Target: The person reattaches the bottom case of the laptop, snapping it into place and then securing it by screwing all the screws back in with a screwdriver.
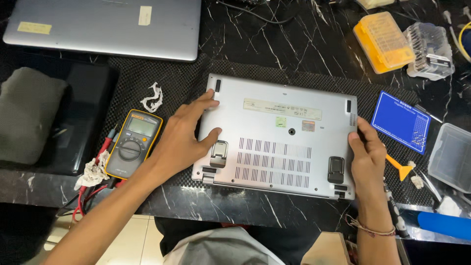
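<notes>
Squarely between hands [274, 147] (touching): laptop [277, 135]

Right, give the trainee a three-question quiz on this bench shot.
1. True or false: the silver laptop lies bottom side up on the black mesh mat.
2. Which hand rests nearest the multimeter? A) left hand B) right hand
3. What colour is the small parts case at the top right?

Key: 1 true. 2 A. 3 yellow-orange.
</notes>
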